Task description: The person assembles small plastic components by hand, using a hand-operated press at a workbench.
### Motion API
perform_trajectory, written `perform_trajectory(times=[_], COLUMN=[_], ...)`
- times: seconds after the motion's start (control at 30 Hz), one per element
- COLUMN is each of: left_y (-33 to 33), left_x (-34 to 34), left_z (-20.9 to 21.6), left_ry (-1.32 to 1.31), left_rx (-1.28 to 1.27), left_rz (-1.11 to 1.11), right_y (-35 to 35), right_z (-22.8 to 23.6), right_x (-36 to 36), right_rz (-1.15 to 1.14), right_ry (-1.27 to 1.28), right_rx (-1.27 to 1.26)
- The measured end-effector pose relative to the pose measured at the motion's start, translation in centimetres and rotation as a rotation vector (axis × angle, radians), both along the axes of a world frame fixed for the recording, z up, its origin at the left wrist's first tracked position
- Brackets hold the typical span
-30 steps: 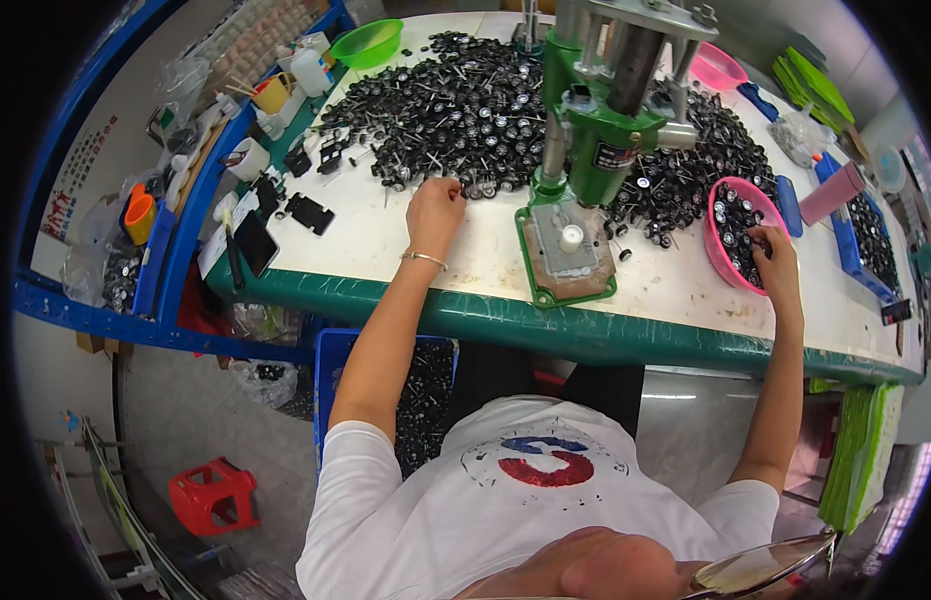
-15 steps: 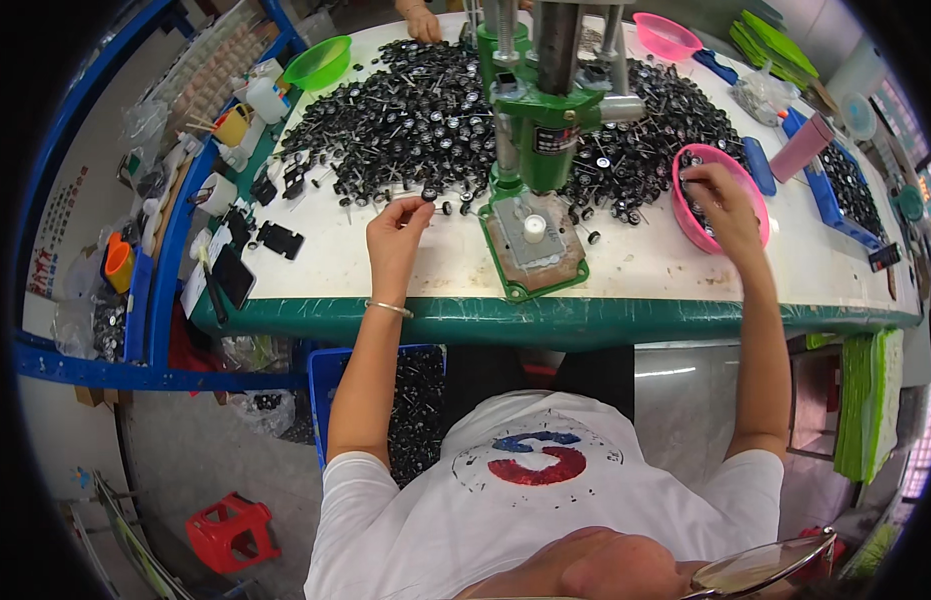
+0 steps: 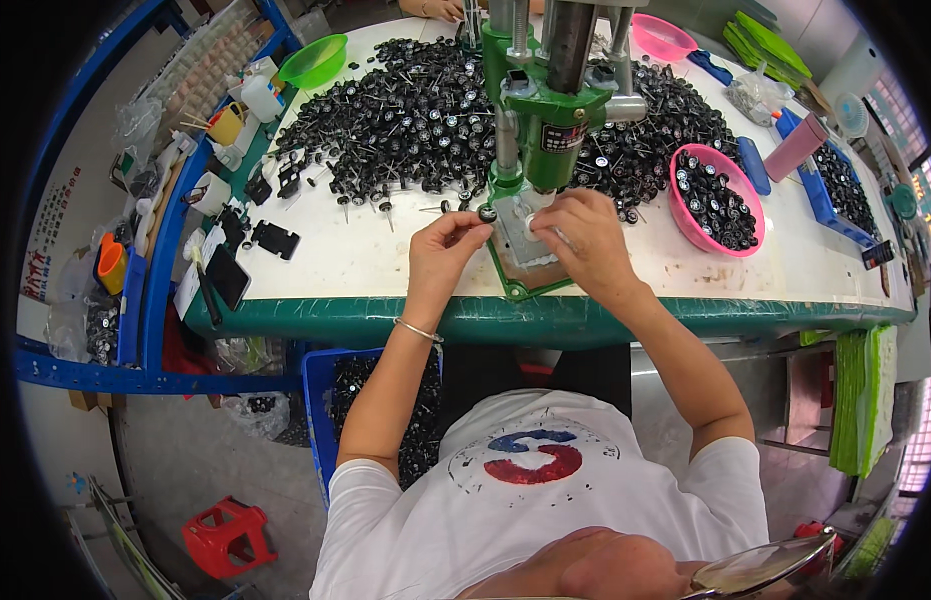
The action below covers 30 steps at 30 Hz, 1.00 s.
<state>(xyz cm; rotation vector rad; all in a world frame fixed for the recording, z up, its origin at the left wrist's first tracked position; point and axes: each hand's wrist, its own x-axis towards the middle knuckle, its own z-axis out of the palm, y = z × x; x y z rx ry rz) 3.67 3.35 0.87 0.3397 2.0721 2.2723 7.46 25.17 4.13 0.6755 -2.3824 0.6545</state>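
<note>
One press [image 3: 555, 112], two pink bowls [image 3: 663, 38]

Printed characters [image 3: 51, 207] on left wall [image 3: 93, 200]; dark label [image 3: 562, 137] on green press [image 3: 534, 152].

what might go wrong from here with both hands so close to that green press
The right hand is over the base plate below the head of the green press, so it could get pinched if that came down. The left hand holds a small black wheel only by the fingertips, so it might slip. If dropped, it could get lost near the heap of similar parts.
</note>
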Motion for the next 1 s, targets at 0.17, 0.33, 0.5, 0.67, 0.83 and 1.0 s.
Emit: perform_trajectory(times=[0.17,0.33,0.5,0.67,0.83,1.0], left_y=[1.4,3.1,4.9,6.1,6.1,6.2], left_x=[0.0,0.0,0.0,-0.5,-0.7,-0.6], left_z=[0.5,1.0,1.6,1.1,1.3,1.8], left_ry=[0.042,0.016,0.004,0.014,-0.013,-0.018], left_rx=[0.039,0.106,0.172,0.23,0.226,0.193], left_rz=[-0.083,-0.117,-0.147,-0.105,-0.111,-0.147], right_y=[-0.1,0.3,2.0,6.3,6.7,4.6], right_z=[-0.4,-0.9,-0.4,4.9,13.7,21.2], right_x=[-1.0,-1.3,-2.2,-4.7,-8.5,-14.9], right_rz=[-0.06,0.03,0.091,-0.037,0.356,0.652], right_ry=[-0.203,-0.322,-0.587,-0.551,-0.48,-0.788], right_rx=[-0.243,-0.362,-0.846,-1.045,-1.089,-1.417])
